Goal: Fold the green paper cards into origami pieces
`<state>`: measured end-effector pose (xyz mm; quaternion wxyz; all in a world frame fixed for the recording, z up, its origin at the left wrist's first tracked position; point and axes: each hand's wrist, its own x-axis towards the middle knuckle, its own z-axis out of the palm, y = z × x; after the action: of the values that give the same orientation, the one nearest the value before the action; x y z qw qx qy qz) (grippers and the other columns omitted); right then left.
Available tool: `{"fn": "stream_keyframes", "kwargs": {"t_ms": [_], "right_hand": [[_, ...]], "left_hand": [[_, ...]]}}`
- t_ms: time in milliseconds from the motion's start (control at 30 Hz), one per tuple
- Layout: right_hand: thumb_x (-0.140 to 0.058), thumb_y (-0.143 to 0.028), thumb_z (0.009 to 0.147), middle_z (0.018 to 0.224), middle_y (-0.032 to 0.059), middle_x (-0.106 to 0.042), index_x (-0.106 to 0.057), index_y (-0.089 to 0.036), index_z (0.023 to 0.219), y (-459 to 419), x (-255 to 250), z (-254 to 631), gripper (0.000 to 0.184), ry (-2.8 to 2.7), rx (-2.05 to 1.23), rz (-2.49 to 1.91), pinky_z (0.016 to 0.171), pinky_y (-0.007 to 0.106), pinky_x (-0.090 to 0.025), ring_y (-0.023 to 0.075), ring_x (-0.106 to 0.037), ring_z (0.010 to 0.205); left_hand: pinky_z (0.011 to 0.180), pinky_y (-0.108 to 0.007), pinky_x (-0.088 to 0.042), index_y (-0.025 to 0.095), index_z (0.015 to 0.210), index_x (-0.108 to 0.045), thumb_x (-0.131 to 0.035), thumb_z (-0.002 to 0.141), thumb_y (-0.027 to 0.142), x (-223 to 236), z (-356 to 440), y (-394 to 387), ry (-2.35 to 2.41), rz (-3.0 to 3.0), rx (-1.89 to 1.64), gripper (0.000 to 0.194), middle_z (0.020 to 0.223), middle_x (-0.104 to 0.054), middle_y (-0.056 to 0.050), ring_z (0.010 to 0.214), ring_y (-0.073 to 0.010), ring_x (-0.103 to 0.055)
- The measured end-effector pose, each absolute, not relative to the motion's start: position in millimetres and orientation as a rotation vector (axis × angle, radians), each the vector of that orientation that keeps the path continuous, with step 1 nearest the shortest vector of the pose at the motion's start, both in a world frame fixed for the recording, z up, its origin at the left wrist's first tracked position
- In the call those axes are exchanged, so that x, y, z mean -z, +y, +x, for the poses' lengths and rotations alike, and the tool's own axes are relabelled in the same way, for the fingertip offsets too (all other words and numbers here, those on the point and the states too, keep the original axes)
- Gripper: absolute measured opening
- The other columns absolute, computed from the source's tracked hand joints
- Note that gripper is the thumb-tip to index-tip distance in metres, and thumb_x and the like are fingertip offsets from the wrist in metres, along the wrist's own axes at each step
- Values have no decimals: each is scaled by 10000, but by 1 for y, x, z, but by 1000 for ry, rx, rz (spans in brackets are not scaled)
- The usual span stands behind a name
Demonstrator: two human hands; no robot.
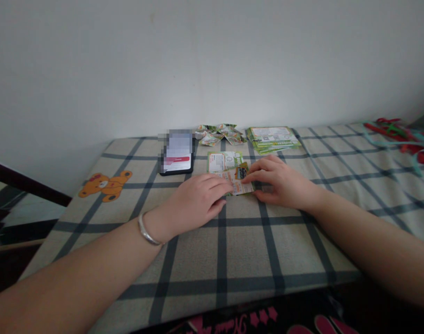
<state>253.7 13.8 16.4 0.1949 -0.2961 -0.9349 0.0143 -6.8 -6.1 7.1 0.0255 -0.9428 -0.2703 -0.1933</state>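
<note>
On the cloth-covered desk [191, 260], with 12 o'clock toward the wall [212, 60], a printed paper [230, 174] marks the dial's centre; whether it is one folded piece or two overlapping is unclear. Your left hand [198, 199], at 8 o'clock, rests its fingertips on the paper's near-left part. Your right hand [283, 185], at 3 o'clock, touches its right side, a gap showing between thumb and forefinger. Whether either grip is clamped on the paper cannot be told. Small folded packets [212, 138] lie at 12 o'clock, a stack of printed sheets [272, 137] at 2, a phone [179, 153] at 10, a bear figure [109, 186] at 9.
</note>
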Motion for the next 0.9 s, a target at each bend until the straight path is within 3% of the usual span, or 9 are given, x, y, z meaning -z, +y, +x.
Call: {"fn": "stream_keyframes", "kwargs": {"t_ms": [100, 233, 567, 900], "right_hand": [[-628, -256, 851, 964, 67, -658, -733, -237, 1007, 14, -17, 253, 189, -2610, 24, -805, 844, 376, -435, 226, -559, 925], [-600, -282, 894, 925, 68, -662, -752, -252, 942, 12, -18, 252, 163, -2579, 142, -803, 797, 370, -434, 222, -557, 886], [-512, -221, 928, 979, 68, -710, -675, -199, 963, 11, -20, 248, 168, -2587, -73, -709, 959, 394, -461, 240, -565, 1098], [-532, -247, 921, 877, 75, -703, -676, -187, 885, 17, -13, 237, 161, -2504, -201, -795, 806, 353, -466, 206, -623, 875]], "left_hand": [[980, -402, -498, 166, 1122, -657, -554, 893, 185, -7, -7, -5, -803, -2915, 603, 252, 1168, -678, -65, 1082, -218, -604], [950, -415, -486, 192, 1128, -658, -566, 894, 196, -6, -8, -5, -808, -2904, 594, 252, 1167, -687, -38, 1075, -217, -605], [930, -428, -461, 230, 1137, -648, -520, 932, 211, -5, -8, -6, -746, -2902, 498, 243, 1200, -670, -23, 1099, -228, -595], [952, -419, -475, 232, 1085, -678, -520, 930, 200, -6, -6, -6, -745, -2930, 542, 223, 1164, -669, -33, 1079, -215, -584]]}}
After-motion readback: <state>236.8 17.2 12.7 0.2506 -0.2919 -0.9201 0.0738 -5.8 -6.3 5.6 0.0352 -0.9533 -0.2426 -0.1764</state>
